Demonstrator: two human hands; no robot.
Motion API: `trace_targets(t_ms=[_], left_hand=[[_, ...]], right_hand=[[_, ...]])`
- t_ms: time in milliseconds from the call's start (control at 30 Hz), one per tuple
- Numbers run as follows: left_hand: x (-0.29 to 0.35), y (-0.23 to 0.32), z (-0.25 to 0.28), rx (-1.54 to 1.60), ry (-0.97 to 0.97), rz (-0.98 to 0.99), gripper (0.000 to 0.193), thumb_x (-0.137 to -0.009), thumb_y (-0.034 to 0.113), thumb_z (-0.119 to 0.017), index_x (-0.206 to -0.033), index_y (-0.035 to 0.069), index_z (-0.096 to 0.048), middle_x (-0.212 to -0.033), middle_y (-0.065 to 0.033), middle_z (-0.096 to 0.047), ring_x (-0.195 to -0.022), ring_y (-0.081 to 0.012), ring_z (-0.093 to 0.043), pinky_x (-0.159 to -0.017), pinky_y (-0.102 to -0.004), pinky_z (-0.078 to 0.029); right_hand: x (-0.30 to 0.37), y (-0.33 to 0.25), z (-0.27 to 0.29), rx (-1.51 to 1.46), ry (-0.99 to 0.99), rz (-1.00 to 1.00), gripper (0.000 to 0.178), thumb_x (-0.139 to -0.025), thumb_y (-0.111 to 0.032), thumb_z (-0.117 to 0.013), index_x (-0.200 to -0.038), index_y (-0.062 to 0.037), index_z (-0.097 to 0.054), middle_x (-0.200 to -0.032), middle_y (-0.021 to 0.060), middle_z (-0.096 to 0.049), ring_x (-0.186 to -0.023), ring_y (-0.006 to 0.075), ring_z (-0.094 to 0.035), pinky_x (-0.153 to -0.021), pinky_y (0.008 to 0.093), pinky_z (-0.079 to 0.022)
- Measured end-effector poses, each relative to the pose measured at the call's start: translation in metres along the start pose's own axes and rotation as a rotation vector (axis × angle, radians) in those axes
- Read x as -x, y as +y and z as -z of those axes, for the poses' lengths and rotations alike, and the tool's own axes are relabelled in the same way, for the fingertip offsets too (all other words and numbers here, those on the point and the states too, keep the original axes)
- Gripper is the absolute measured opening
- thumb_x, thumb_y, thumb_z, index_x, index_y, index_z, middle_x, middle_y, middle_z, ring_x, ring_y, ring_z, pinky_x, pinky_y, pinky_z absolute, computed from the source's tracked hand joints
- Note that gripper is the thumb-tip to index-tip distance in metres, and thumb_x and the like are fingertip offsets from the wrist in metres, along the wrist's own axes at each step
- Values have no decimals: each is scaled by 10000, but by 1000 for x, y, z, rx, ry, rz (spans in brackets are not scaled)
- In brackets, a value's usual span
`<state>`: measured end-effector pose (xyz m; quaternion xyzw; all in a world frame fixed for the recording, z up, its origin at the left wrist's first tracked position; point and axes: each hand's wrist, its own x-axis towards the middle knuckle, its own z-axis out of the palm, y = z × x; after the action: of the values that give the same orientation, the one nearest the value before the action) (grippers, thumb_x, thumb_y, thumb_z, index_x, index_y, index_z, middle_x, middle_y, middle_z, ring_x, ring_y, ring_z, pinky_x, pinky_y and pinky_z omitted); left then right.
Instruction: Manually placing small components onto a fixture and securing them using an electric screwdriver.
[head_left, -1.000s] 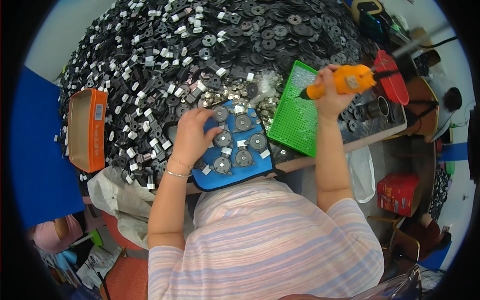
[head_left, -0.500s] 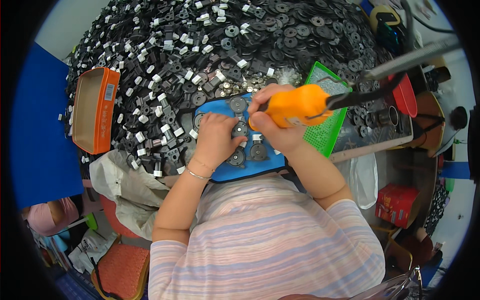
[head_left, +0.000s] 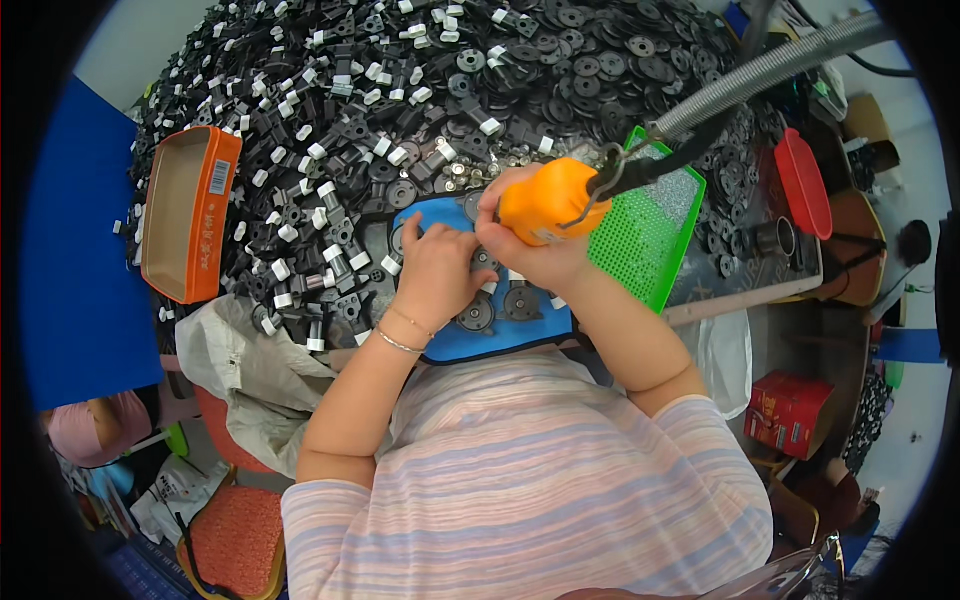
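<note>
Since a second ago, the right hand [head_left: 535, 245] has swung from above the green perforated tray [head_left: 630, 245] to the blue mat [head_left: 540, 328], bringing the orange power screwdriver [head_left: 550, 200] with it; compared with half a second ago, it sits closer to the left hand [head_left: 438, 265].

In the head view, the right hand is wrapped around the screwdriver, whose rear end faces the camera; its tip is hidden by the hand. A black cable [head_left: 685, 150] leaves that rear end, and a steel coil spring [head_left: 770, 75] stretches toward the upper right. The left hand lies low over the mat, fingers spread over the dark round wheel assemblies, one of which [head_left: 484, 262] shows beside the thumb and index finger. Whether it grasps that piece or only steadies it, I cannot tell.

Two more assemblies lie on the mat nearer the body, the left one [head_left: 475, 312] just beside the right one [head_left: 522, 303]. Past the mat are small silvery metal parts [head_left: 465, 175], a heap of black brackets with white caps [head_left: 300, 150] and a pile of black discs [head_left: 640, 60]. An orange box [head_left: 205, 225] stands at the far left, a red tray [head_left: 803, 185] at the right.
</note>
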<state>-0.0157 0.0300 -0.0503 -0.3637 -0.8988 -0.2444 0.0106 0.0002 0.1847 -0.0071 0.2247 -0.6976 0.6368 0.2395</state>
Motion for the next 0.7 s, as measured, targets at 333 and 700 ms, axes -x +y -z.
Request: trace_targets(t_ms=[333,700], left_hand=[[0,4,7,1,-126,52,408,-659,279,-776,-1001,82,-672,-869,-45,-670,-885,-220,-616,-1063,-519,-225],[-6,18,0,-4,-98,75,392,-724,285,-736,-1015,38,-645,-816,-99,-650,-833,-259,-610,-985,-458,-301]], right_hand=[[-23,-42,52,-353,173,36,267,-769,-50,-706,-977,-15,-542,-825,101,-588,-664,142,-583,-603,246,-491],[17,-8,134,117,689,37,210,-788,70,-630,-952,7,-515,-737,91,-565,-578,154,-562,-546,259,-473]])
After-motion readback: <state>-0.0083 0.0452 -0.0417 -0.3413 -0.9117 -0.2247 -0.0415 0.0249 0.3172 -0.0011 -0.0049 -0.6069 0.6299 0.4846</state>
